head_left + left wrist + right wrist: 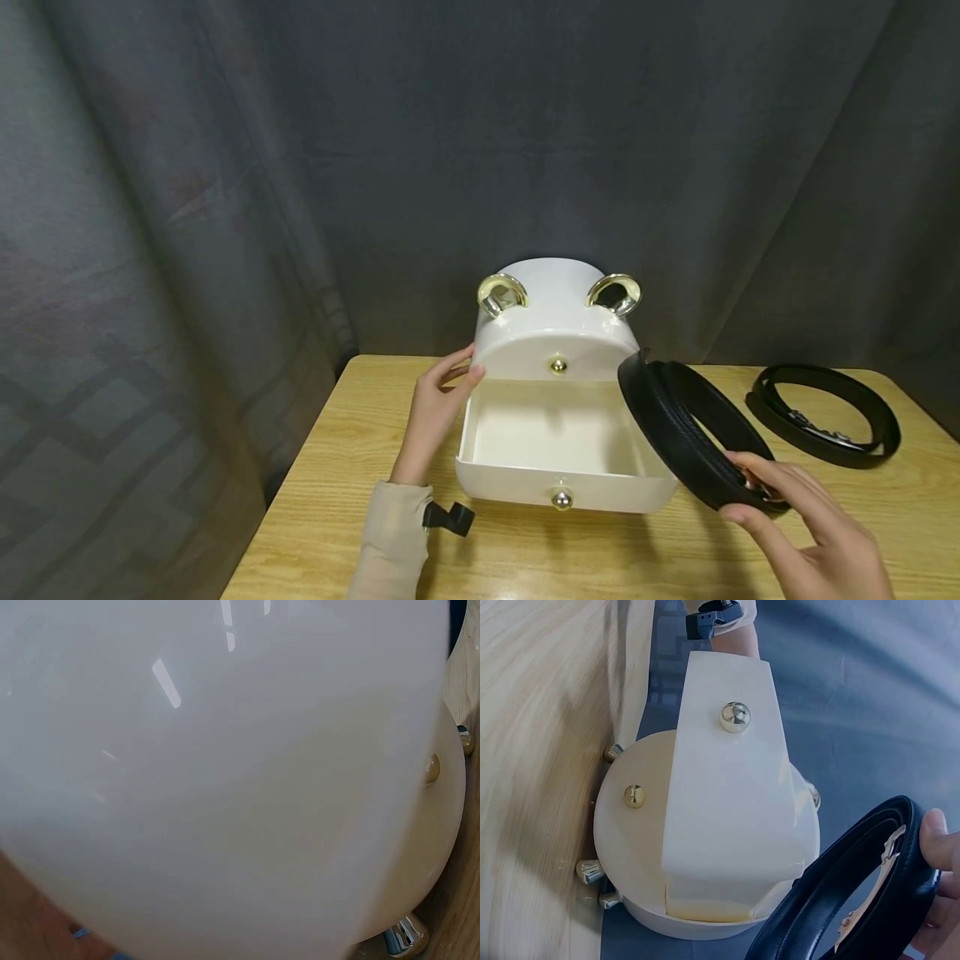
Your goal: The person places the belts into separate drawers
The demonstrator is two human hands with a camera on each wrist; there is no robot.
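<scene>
A glossy cream round box with gold ears stands on the wooden table; its lower drawer is pulled out and looks empty. My left hand rests with straight fingers against the box's left side. The left wrist view is filled by the box's white wall. My right hand pinches a coiled black belt held tilted beside the drawer's right edge. In the right wrist view the belt shows a metal buckle inside the coil, below the drawer front.
A second coiled black belt lies flat at the table's back right. Grey curtain hangs behind and to the left. The table's left edge drops off near my left sleeve.
</scene>
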